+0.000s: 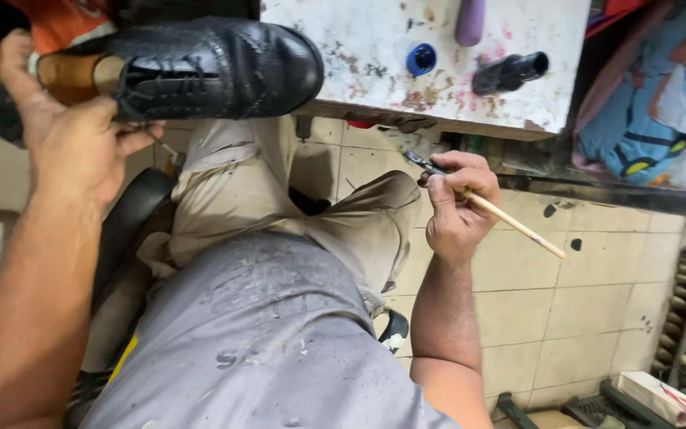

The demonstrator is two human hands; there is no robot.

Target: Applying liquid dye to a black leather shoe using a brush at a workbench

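Head view, looking straight down, and the left hand (pixel 65 135) is up high on the left, holding a black lace-up shoe (pixel 216 67) by its heel end. The fingers curl in around the shoe's opening, thumb raised behind the heel, and the tan lining sits right against them. The toe points away to the right, reaching the edge of a stained white worktable (pixel 375 71).

Over on the right, the right hand (pixel 458 210) is closed on a thin wooden-handled brush (pixel 486 206). The fingertips pinch it near the dark tip, which pokes out just past them toward the table edge, while the pale handle runs back and down to the right, beyond the palm. Shoe and brush are well apart, with the person's knee in beige trousers (pixel 343 214) between them.

On the table lie a blue cap (pixel 421 59), a black bottle (pixel 510 73) on its side and a purple handle (pixel 470 20). Below is a tiled floor (pixel 581 310).
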